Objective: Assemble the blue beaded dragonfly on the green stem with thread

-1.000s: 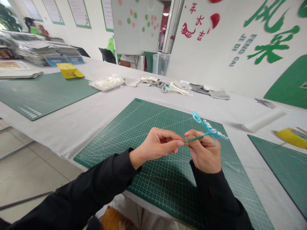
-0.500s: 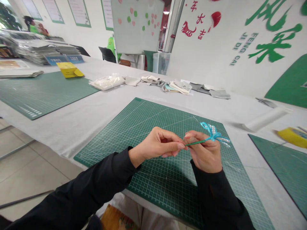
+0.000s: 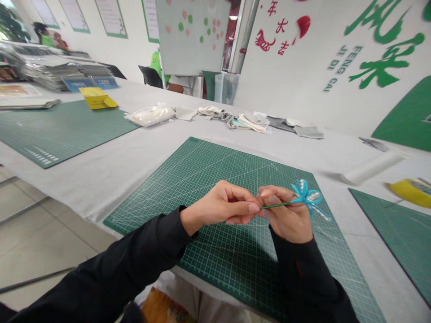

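A blue craft flower [image 3: 307,195] with white bead-like rows on its petals points to the right on a thin green stem. My left hand [image 3: 232,204] pinches the stem's free end between thumb and fingers. Close beside it, my right hand [image 3: 286,213] is closed around the stem, its thumb and forefinger near the left fingertips. The blossom lies past the right knuckles. Both hands are above a green cutting mat [image 3: 161,202] with a white grid. What the curled right fingers cover is hidden.
Another cutting mat [image 3: 67,130] lies at the left with a yellow packet [image 3: 98,98]; a third mat [image 3: 397,233] is at the right near a yellow object [image 3: 412,192]. Along the far side are a plastic bag [image 3: 151,115], cloth pieces [image 3: 251,122] and a white roll [image 3: 373,167].
The flower has turned about its stem, so its petals face differently, and the blossom sits slightly further right and lower. Both hands stay almost in place.
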### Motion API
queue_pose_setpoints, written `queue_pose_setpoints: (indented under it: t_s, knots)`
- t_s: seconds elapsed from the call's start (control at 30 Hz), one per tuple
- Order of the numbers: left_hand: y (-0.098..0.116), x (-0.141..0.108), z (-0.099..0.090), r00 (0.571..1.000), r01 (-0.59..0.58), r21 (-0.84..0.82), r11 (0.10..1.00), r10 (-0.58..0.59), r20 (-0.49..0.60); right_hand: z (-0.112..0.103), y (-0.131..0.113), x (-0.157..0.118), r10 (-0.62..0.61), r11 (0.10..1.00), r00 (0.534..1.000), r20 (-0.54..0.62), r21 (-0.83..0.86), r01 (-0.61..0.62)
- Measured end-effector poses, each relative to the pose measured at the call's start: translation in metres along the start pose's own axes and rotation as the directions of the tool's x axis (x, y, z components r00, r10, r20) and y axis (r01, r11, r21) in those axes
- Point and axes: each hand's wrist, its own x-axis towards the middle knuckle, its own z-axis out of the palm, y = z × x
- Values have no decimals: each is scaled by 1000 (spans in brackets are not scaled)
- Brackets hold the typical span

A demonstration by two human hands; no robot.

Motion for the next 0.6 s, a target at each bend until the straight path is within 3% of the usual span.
queue_pose_setpoints:
  t_s: [0.33,0.6]
  knots:
    - [-1,1,1,998,8,-5,1000,-8,65,-1,-4,1,-4,999,1000,18,32,3]
    - [0,1,1,999,24,16,1000,-24,21,-3,0,0,-7,1000,999,39,30,6]
